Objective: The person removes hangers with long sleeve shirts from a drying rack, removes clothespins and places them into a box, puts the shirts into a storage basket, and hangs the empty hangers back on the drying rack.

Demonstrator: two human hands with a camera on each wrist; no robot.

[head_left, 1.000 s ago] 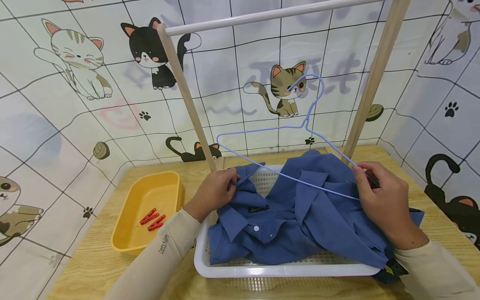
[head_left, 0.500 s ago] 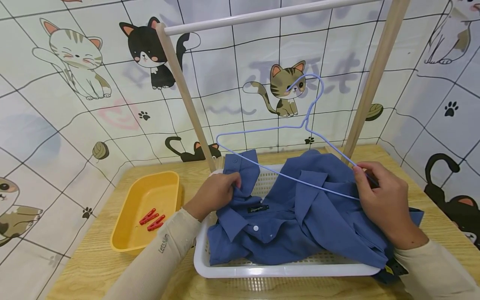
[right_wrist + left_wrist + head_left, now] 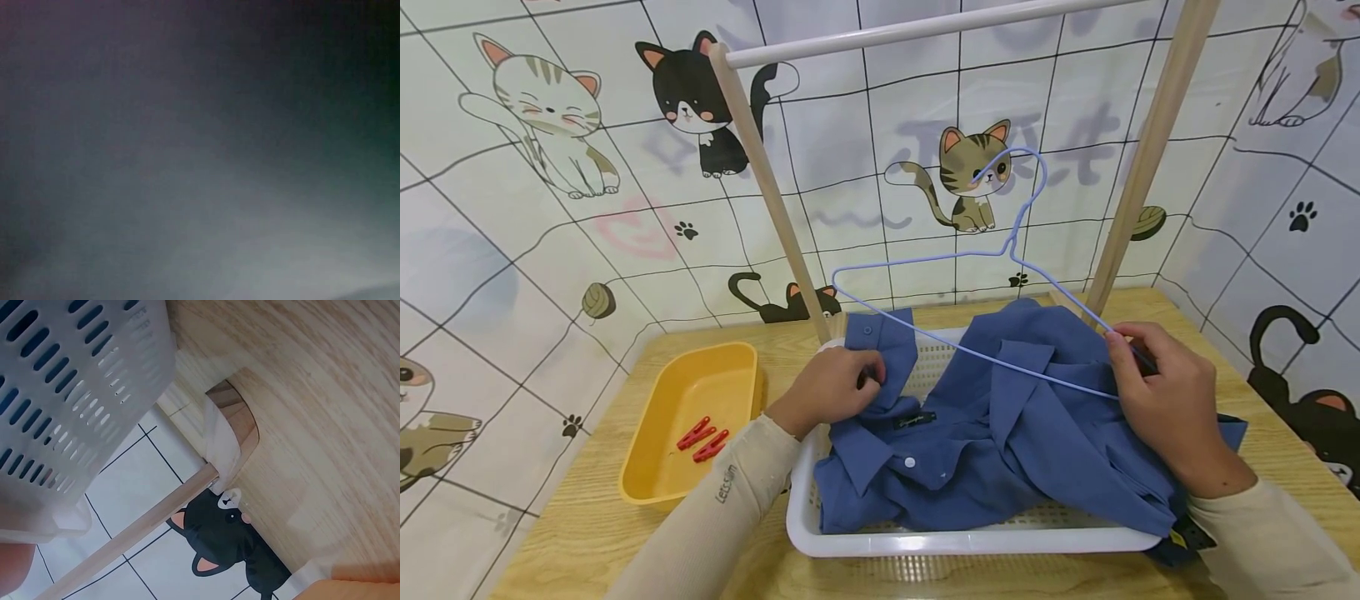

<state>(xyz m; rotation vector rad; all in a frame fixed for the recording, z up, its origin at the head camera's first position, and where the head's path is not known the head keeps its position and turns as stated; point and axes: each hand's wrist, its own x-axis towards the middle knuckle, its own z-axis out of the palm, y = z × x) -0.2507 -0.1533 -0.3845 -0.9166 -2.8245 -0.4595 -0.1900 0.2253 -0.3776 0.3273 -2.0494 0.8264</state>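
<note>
A blue button-up shirt (image 3: pixel 940 483) lies bunched in a white perforated basket (image 3: pixel 970 542), its collar label and a white button showing. My left hand (image 3: pixel 831 383) is at the basket's left side, fingers curled on the shirt beside an upturned flap with a button; the fingertips are partly hidden. My right hand (image 3: pixel 1172 408) grips one end of a light-blue wire hanger (image 3: pixel 925 260), which stands tilted above the shirt, hook upward. In the left wrist view, the basket wall (image 3: pixel 94 394) shows at upper left. The right wrist view is a dark blur.
A yellow tray (image 3: pixel 741 367) with red clothespins (image 3: pixel 700 433) stands left of the basket on the wooden table (image 3: pixel 572 508). Behind the basket rises a rack with wooden posts (image 3: pixel 771 183) and a white bar (image 3: pixel 940 32). Cat-patterned walls enclose the table.
The folded flap of the shirt by my left hand has turned up and now shows its button. My left hand has shifted slightly and turned. My right hand and the hanger stay put.
</note>
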